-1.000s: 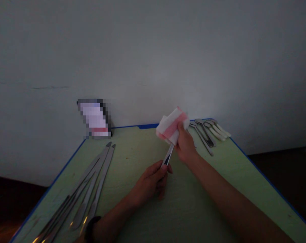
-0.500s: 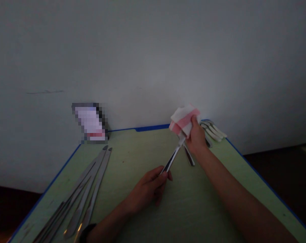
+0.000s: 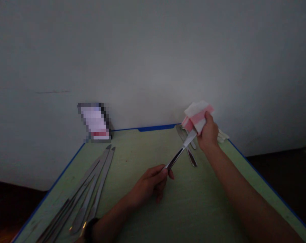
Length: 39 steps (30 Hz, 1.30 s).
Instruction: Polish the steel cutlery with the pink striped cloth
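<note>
My left hand (image 3: 149, 184) is closed on the handle end of a metal utensil (image 3: 180, 152), pinching it above the green table (image 3: 147, 216). The utensil slants up to the right, and its far end is wrapped in a white and pink cloth (image 3: 197, 115). My right hand (image 3: 208, 135) is closed on that cloth at the far right of the table. Which kind of utensil it is stays hidden under the cloth.
Several long metal utensils (image 3: 92, 189) lie in a row at the left of the table. More spoons (image 3: 189, 148) and some white-handled cutlery (image 3: 222, 135) lie behind my right hand. A blurred-out box (image 3: 95, 121) stands against the white wall. The table has a blue rim (image 3: 153, 127).
My right hand has slid the cloth up and to the right along the utensil, baring more of its shaft. My left hand has kept its hold near the same spot.
</note>
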Available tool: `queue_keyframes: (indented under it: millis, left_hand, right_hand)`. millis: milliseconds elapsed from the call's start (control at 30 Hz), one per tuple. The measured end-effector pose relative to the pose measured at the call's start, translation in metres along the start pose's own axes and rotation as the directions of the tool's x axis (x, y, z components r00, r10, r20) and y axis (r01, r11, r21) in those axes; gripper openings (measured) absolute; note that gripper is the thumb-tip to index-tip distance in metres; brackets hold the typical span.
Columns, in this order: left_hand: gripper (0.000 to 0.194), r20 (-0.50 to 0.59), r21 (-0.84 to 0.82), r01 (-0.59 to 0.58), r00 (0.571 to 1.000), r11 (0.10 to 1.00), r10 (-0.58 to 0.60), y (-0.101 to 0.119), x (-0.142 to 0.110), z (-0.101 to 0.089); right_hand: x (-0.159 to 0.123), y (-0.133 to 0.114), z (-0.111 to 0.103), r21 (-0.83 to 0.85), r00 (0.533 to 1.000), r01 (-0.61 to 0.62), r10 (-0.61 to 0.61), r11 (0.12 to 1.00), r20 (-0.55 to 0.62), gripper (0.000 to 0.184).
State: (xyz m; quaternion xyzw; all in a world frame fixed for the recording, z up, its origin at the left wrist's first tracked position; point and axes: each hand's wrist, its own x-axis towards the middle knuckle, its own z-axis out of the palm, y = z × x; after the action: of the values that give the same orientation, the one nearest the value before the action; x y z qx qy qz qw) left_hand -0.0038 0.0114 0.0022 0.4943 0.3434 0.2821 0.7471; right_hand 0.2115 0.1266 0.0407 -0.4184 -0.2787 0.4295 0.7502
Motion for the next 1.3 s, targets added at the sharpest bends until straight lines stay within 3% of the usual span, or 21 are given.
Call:
queue_keyframes:
  millis: [67, 133, 267, 333, 400, 600, 733, 833, 933, 1133, 1300]
  left_hand:
    - [0.027, 0.007, 0.0, -0.012, 1.0, 1.0, 0.012, 0.0, 0.0, 0.0]
    - [0.025, 0.007, -0.031, -0.021, 1.0, 0.999, 0.022, 0.0, 0.001, 0.001]
    - [0.021, -0.041, -0.132, -0.052, 0.998, 0.99, 0.047, -0.002, 0.004, 0.0]
    - [0.019, -0.093, -0.178, -0.08, 0.994, 0.981, 0.065, -0.003, 0.006, -0.002]
    - [0.021, -0.143, -0.202, -0.104, 0.987, 0.974, 0.075, -0.004, 0.008, -0.003]
    - [0.028, -0.206, -0.069, -0.106, 0.974, 0.992, 0.089, -0.007, 0.011, -0.001]
    - [0.027, -0.128, 0.107, -0.149, 0.978, 0.983, 0.163, -0.004, 0.001, 0.005]
    - [0.026, -0.091, 0.41, -0.158, 0.973, 0.898, 0.213, 0.0, -0.008, 0.007]
    - [0.031, -0.191, 0.593, -0.104, 0.945, 0.798, 0.265, 0.004, -0.012, 0.006]
    - [0.036, -0.366, 0.608, -0.037, 0.873, 0.793, 0.321, 0.007, -0.009, -0.009]
    - [0.041, -0.381, 0.612, 0.016, 0.882, 0.79, 0.277, 0.008, -0.01, -0.015]
  right_hand:
    - [-0.009, 0.003, 0.005, -0.092, 0.993, 0.077, -0.084, 0.993, -0.078, 0.036]
    - [-0.028, 0.011, 0.014, -0.227, 0.993, 0.083, -0.099, 0.97, -0.058, 0.045]
    - [-0.079, 0.036, 0.034, -0.491, 0.993, 0.039, 0.02, 0.871, 0.115, 0.058]
    - [-0.099, 0.049, 0.038, -0.531, 0.978, -0.002, 0.113, 0.847, 0.175, 0.058]
    - [-0.108, 0.06, 0.038, -0.542, 0.973, -0.001, 0.126, 0.84, 0.194, 0.055]
    - [-0.102, 0.075, 0.029, -0.513, 0.955, -0.017, 0.166, 0.858, 0.247, 0.052]
    - [-0.098, 0.076, 0.027, -0.396, 0.934, -0.106, 0.228, 0.912, 0.274, 0.05]
    - [-0.096, 0.073, 0.023, -0.344, 0.921, -0.153, 0.259, 0.927, 0.289, 0.049]
    - [-0.097, 0.068, 0.019, -0.353, 0.925, -0.129, 0.241, 0.927, 0.295, 0.046]
    - [-0.111, 0.069, 0.021, -0.435, 0.893, -0.074, 0.254, 0.897, 0.372, 0.042]
    - [-0.121, 0.072, 0.028, -0.504, 0.863, -0.011, 0.263, 0.864, 0.431, 0.042]
